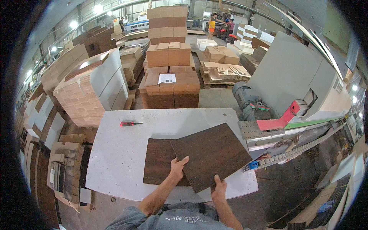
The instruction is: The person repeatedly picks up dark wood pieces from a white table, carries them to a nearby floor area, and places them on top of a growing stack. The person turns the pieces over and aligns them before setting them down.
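A dark brown wood-grain panel (212,155) is held tilted over the white worktable (115,153). My left hand (178,167) grips its left edge, thumb on the upper face and fingers underneath. At the near edge my right hand (219,188) pinches the same panel, thumb on top. Beneath it, a second dark brown panel (158,163) lies flat on the table, partly covered by the held one. Toward the table's far left lies a screwdriver (131,124) with a red and black handle, apart from both hands.
At the right stands a machine (295,76) with a grey motor (249,100), a red bracket (276,119) and a toothed conveyor edge (283,154) beside the table. Stacked brown boards (171,90) with a paper sheet rise behind it. A panel stack (90,88) stands left. Distant people (212,26) work.
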{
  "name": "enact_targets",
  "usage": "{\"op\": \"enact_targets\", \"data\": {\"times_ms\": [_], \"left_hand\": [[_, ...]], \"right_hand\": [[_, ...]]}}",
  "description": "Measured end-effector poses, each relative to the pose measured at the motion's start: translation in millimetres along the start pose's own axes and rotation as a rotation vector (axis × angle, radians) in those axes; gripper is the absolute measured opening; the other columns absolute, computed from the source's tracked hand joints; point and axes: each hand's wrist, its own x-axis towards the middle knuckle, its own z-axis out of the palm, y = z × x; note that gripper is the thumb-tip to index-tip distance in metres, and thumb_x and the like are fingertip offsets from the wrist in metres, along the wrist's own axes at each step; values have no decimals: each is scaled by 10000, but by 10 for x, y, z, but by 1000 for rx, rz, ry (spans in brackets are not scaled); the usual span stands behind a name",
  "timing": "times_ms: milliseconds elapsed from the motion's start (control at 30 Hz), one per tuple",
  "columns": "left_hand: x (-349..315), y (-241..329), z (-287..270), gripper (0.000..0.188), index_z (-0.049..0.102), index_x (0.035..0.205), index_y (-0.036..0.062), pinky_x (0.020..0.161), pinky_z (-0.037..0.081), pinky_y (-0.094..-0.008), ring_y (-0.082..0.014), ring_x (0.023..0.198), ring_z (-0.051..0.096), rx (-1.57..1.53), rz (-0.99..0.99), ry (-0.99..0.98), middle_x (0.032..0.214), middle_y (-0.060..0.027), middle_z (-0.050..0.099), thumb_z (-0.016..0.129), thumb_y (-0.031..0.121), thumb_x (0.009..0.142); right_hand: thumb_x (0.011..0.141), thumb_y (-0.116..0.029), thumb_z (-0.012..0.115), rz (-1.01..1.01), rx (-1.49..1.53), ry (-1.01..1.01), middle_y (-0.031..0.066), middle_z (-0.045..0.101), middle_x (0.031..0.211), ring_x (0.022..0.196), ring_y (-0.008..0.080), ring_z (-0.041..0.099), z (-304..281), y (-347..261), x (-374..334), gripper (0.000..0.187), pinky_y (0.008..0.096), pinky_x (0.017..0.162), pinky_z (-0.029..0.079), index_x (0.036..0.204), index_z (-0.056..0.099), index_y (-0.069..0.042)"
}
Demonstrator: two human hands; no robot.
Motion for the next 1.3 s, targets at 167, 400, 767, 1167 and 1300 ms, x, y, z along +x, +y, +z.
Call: {"op": "enact_targets", "data": {"times_ms": [167,400,767,1167,1300], "left_hand": [[-483,316,-129,254,670,1016,-1,721,555,-351,-169,843,669,234,259,-95,968,-90,706,783,148,843],[-1089,994,127,260,703,965,-10,668,555,-290,-149,763,684,607,862,-244,884,-70,732,824,154,803],[-1576,870,389,341,667,982,62,888,492,-435,-246,974,656,887,1337,-663,1003,-69,694,800,66,668],[-1677,918,362,222,645,1028,22,1072,360,-573,-306,1167,572,1012,1317,-765,1070,-118,658,659,95,819],[-1660,962,365,232,649,1048,39,1076,360,-555,-298,1183,568,1061,1344,-757,1109,-112,658,635,121,831]], "right_hand": [[983,-266,493,44,418,-15,124,604,1182,1053,345,583,-632,-118,1011,354,477,954,479,1251,534,-38],[941,-456,416,40,499,-236,171,455,1411,1277,407,434,-162,-496,1488,595,607,1044,373,1392,458,-70],[955,-445,406,-12,365,-40,152,538,1309,1158,386,524,-178,-661,1524,528,576,971,437,1306,524,-69],[969,-435,380,33,324,-59,148,550,1297,1143,380,528,-129,-546,1464,515,570,958,438,1296,539,-70],[973,-431,371,42,351,-73,147,554,1294,1138,377,530,-96,-519,1468,512,568,954,438,1292,544,-71]]}}
